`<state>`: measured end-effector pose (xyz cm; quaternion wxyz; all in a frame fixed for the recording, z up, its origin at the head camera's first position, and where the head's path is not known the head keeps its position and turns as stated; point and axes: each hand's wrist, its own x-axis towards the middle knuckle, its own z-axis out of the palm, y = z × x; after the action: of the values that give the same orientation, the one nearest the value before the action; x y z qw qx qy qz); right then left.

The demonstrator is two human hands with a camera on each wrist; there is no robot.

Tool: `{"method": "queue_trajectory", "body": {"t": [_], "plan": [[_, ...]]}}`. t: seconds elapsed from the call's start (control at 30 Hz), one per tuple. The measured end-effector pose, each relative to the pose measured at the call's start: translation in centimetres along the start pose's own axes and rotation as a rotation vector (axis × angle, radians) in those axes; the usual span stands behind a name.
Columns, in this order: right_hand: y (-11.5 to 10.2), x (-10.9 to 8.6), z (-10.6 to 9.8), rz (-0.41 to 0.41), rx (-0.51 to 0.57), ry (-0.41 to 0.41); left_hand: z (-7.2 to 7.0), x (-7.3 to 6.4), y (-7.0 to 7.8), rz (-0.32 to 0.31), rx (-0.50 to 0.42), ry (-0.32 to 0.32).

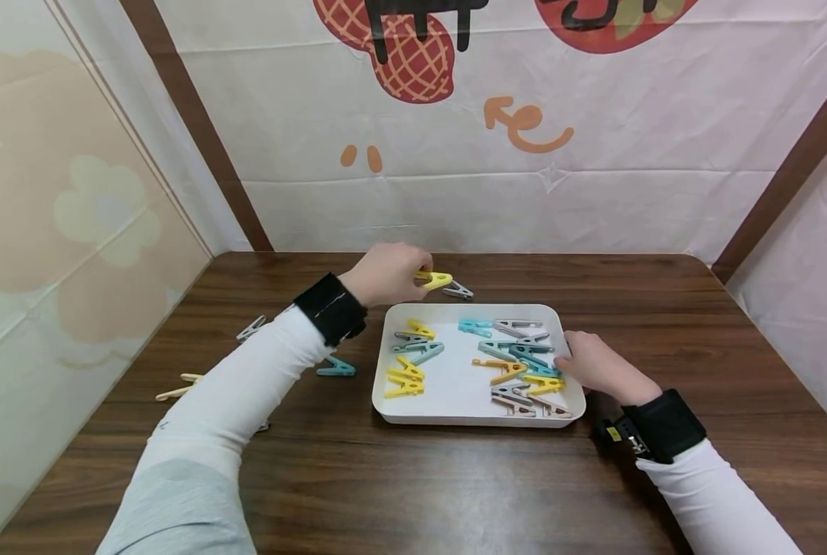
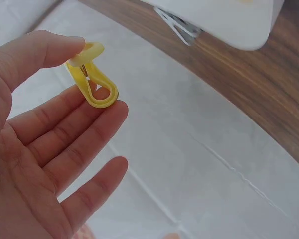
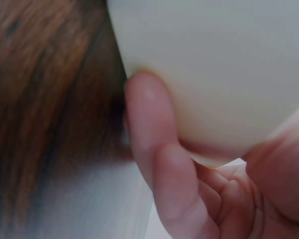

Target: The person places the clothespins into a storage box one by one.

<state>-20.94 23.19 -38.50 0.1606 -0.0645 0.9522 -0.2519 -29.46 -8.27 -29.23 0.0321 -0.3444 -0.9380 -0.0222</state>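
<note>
My left hand (image 1: pixel 388 274) is over the far left corner of the white tray (image 1: pixel 479 421). It pinches a yellow clothespin (image 1: pixel 438 280) between thumb and fingertips; the left wrist view shows the clothespin (image 2: pixel 105 97) with the little finger held apart. My right hand (image 1: pixel 600 366) grips the tray's right side, the thumb over the rim. From the right wrist view, fingers press against the tray's pale outer wall (image 3: pixel 204 74). Inside the tray, yellow and teal clothespins (image 1: pixel 405 384) lie at the left, and a mixed cluster with an orange clothespin (image 1: pixel 505 370) lies at the right.
Behind the tray lies a grey clothespin (image 1: pixel 458 290). Left of the tray are a blue clothespin (image 1: pixel 337 368), another grey clothespin (image 1: pixel 250 329) and a cream clothespin (image 1: pixel 177 388), partly behind my left sleeve. A printed cloth (image 1: pixel 413 208) hangs along the table's far edge.
</note>
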Motion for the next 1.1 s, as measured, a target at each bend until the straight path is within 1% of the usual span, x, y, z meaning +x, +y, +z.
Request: {"method": "queue_trajectory", "body": {"t": [0.1,0.23,0.47,0.63,0.77,0.83,0.97,1.1], "plan": [[0.0,-0.1,-0.2,0.001,-0.001,-0.002,-0.1,-2.0,0.4,0.041,-0.025,0.014],[-0.2,-0.1,-0.1,0.007,0.000,-0.001,0.4,-4.2,0.9,0.069,-0.070,0.001],[-0.2,0.0,0.1,0.009,-0.021,0.008,1.5,-7.4,2.1,0.124,-0.168,-0.069],[-0.2,0.0,0.0,-0.001,-0.062,0.023,2.7,-9.2,2.7,0.149,-0.195,-0.112],[-0.3,-0.1,-0.1,-0.004,-0.067,0.021,3.6,-10.3,3.1,0.152,-0.209,-0.171],[-0.3,-0.1,-0.2,-0.002,-0.067,0.020,4.0,-10.5,3.3,0.148,-0.208,-0.199],[-0.3,-0.1,-0.2,-0.004,-0.079,0.026,4.3,-10.6,3.5,0.129,-0.195,-0.242],[-0.3,-0.1,0.0,0.003,-0.048,0.013,4.4,-10.5,3.8,0.122,-0.182,-0.277]]}}
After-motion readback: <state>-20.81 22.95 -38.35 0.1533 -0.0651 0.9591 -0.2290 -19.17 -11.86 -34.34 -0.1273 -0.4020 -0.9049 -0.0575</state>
